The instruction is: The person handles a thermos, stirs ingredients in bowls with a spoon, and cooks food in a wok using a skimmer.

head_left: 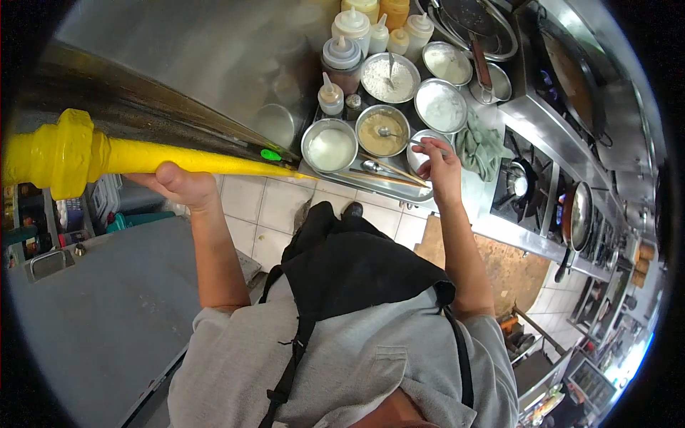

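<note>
My right hand (pixel 439 168) is closed on the handle of a metal spoon (pixel 386 132), whose bowl rests in a metal bowl of beige paste (pixel 381 148). Under that hand is another metal bowl (pixel 419 135), partly covered by my fingers. My left hand (pixel 182 186) lies along the lower side of a thick yellow pipe (pixel 164 155); its thumb overlaps the pipe. The visible fingers stretch left, their tips hidden. Beside the paste stands a bowl of white liquid (pixel 330 145). Chopsticks (pixel 389 178) and a second spoon (pixel 371 165) lie on the tray's near side.
Bowls of white powder (pixel 389 77) and squeeze bottles (pixel 351 27) stand farther back. A green cloth (pixel 479 146) lies right of the bowls. On the stove at right are a pan (pixel 576 214) and lit burners. A grey worktop (pixel 107 307) is at left.
</note>
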{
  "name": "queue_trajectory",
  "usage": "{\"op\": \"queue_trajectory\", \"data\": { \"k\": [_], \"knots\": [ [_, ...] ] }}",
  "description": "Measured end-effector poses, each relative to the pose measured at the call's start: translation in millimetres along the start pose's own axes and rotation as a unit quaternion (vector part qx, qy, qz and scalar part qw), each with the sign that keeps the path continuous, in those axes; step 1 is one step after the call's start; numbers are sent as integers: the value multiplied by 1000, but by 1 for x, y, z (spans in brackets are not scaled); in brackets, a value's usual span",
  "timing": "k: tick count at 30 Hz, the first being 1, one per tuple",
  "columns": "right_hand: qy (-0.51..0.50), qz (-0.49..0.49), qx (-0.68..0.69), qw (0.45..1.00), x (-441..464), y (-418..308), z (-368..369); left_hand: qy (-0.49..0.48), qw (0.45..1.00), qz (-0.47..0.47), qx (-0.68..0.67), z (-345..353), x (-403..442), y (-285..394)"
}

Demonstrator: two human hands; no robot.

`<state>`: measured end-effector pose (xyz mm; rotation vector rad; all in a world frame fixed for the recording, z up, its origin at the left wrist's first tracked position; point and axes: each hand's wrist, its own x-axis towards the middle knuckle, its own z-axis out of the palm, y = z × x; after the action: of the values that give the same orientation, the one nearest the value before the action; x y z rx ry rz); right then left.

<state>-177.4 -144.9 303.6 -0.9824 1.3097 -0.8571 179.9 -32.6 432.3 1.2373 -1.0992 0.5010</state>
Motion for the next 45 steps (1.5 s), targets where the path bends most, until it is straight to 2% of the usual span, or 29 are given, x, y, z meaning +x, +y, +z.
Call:
{"op": "queue_trajectory", "data": {
  "k": [8,11,23,29,31,33,34,35,37,39,42,45],
  "knots": [
    [-21,-19,-18,999,21,8,13,-8,1000,15,-5,-2,1,-4],
    [-30,-17,-19,999,22,4,17,-16,1000,-7,-24,-4,-3,-9],
    [-29,-8,-9,1000,18,6,5,12,1000,15,9,-2,-4,-14],
    [-55,-35,-59,996,23,13,8,34,998,-6,-59,-9,-16,-26],
    [-25,-44,-118,992,18,8,15,0,993,-64,94,-26,-33,-38],
    [-36,-31,-140,989,25,16,16,-93,959,14,267,-50,-45,-56],
    [-44,-14,-86,995,22,12,20,19,995,-90,42,-41,-71,-80],
    [-49,-12,-59,997,24,17,20,72,964,-221,-133,-34,-68,-79],
    [-53,-46,-91,993,29,21,21,1,998,-36,48,-19,-28,-30],
    [-58,-58,-105,991,23,15,25,49,996,-55,-56,-9,-16,-30],
    [-79,-88,-135,984,22,13,23,20,998,-38,-49,-8,2,-19],
    [-70,-78,-116,988,16,11,19,23,998,-22,-45,-9,0,-28]
  ]
}}
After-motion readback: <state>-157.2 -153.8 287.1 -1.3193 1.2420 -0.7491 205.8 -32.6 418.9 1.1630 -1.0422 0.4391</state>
